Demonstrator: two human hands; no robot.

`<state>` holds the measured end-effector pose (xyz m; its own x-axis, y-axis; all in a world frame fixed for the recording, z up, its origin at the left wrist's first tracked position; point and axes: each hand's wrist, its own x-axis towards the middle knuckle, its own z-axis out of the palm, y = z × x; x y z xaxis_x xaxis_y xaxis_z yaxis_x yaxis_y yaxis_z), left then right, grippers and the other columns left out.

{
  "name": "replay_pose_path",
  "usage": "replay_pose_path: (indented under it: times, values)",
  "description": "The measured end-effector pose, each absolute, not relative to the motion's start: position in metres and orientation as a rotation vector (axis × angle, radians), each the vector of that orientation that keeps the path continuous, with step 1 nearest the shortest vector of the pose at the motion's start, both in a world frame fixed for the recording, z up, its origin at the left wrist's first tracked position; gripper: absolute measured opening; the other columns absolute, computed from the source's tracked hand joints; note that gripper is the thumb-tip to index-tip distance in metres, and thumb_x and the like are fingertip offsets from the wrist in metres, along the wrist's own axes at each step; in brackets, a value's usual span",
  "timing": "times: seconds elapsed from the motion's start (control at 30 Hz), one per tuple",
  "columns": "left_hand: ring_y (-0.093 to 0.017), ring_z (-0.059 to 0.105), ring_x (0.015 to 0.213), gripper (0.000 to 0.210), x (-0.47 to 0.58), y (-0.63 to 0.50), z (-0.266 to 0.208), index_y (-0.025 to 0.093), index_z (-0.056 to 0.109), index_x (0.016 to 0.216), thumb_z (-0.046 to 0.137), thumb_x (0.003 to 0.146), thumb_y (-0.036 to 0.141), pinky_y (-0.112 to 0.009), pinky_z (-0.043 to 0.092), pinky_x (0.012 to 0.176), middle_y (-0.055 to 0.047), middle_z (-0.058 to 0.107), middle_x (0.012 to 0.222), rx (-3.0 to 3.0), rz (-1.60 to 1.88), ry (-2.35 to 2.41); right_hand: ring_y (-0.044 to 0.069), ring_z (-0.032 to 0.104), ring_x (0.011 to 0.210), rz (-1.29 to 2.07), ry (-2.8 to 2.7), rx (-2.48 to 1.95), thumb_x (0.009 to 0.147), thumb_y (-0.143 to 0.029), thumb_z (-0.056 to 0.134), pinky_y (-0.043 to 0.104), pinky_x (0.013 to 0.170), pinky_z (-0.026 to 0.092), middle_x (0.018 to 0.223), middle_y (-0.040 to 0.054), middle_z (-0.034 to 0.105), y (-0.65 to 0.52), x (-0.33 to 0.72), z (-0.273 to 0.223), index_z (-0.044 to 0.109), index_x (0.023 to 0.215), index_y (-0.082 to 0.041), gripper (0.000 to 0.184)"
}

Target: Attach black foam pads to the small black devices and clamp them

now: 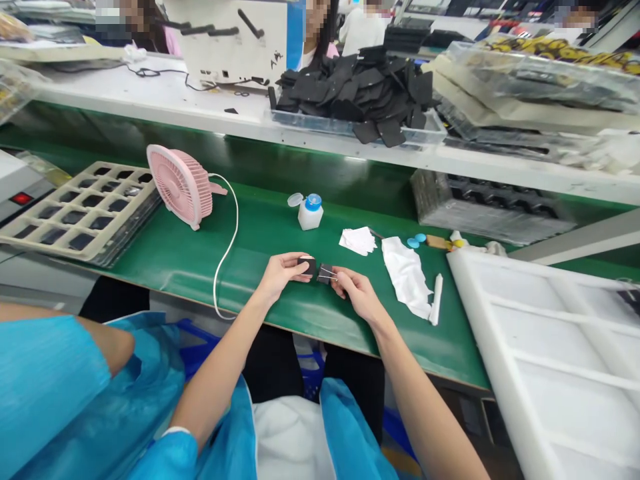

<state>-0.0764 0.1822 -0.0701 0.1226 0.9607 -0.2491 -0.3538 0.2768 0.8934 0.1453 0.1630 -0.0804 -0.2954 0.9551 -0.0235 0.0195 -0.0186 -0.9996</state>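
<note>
My left hand (pixel 283 275) grips a small flat black piece (pixel 309 266) between thumb and fingers above the green mat. Close to its right, my right hand (pixel 354 288) is closed on the wire handles of a black binder clip (pixel 325 273). The clip's black body faces the piece; whether the two touch I cannot tell. Beyond the hands stands a white bottle (pixel 311 215) with a blue top, its clear lid flipped open. A stack of white wipes (pixel 357 241) and a crumpled white cloth (pixel 406 277) lie to the right.
A pink fan (pixel 180 187) with a white cable stands left, beside a tray of dark parts (pixel 80 210). Right are a white stick (pixel 437 300) and a large white divided tray (pixel 560 360). A bin of black pieces (pixel 355 93) sits on the shelf. A co-worker's blue sleeve (pixel 50 373) is at left.
</note>
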Motion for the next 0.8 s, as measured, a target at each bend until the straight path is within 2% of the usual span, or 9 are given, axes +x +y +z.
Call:
replay_pose_path:
  times: [0.1,0.23,0.3,0.63,0.8]
  values:
    - [-0.023,0.076,0.072,0.056,-0.079,0.183,-0.070,0.010,0.080,0.104,0.099,0.059,0.039,-0.036,0.067,0.070,-0.015,0.080,0.099,0.811,1.110,1.015,0.013,0.042,0.059,1.414,-1.461,-1.079,0.097,-0.071,0.057,0.028,0.053,0.035,0.075,0.0026,0.054,0.164,0.147,-0.085,0.070,0.104,-0.012,0.060]
    - [-0.023,0.076,0.075,0.055,-0.079,0.181,-0.070,0.009,0.080,0.103,0.098,0.060,0.040,-0.037,0.067,0.070,-0.015,0.080,0.100,0.857,1.099,1.019,0.014,0.046,0.062,1.365,-1.479,-1.117,0.098,-0.067,0.057,0.028,0.056,0.039,0.080,0.0026,0.059,0.164,0.148,-0.092,0.061,0.137,-0.011,0.068]
    - [-0.024,0.076,0.077,0.056,-0.077,0.180,-0.070,0.009,0.080,0.103,0.098,0.060,0.040,-0.037,0.067,0.070,-0.015,0.080,0.101,0.875,1.098,1.030,0.014,0.048,0.063,1.327,-1.524,-1.100,0.101,-0.064,0.056,0.028,0.058,0.041,0.082,0.0020,0.060,0.163,0.148,-0.092,0.054,0.145,-0.012,0.068]
    - [-0.026,0.077,0.088,0.051,-0.073,0.180,-0.073,0.011,0.081,0.101,0.097,0.061,0.037,-0.034,0.066,0.074,-0.014,0.081,0.099,0.928,1.117,1.081,0.015,0.049,0.066,1.257,-1.606,-1.104,0.104,-0.056,0.052,0.028,0.059,0.040,0.084,0.0027,0.061,0.163,0.148,-0.094,0.054,0.145,-0.014,0.059]
    - [-0.027,0.077,0.087,0.050,-0.075,0.180,-0.075,0.011,0.081,0.102,0.096,0.062,0.037,-0.037,0.066,0.074,-0.015,0.081,0.099,0.961,1.082,1.069,0.015,0.047,0.064,1.262,-1.589,-1.094,0.104,-0.057,0.052,0.028,0.058,0.039,0.083,0.0021,0.060,0.163,0.149,-0.093,0.055,0.144,-0.014,0.059]
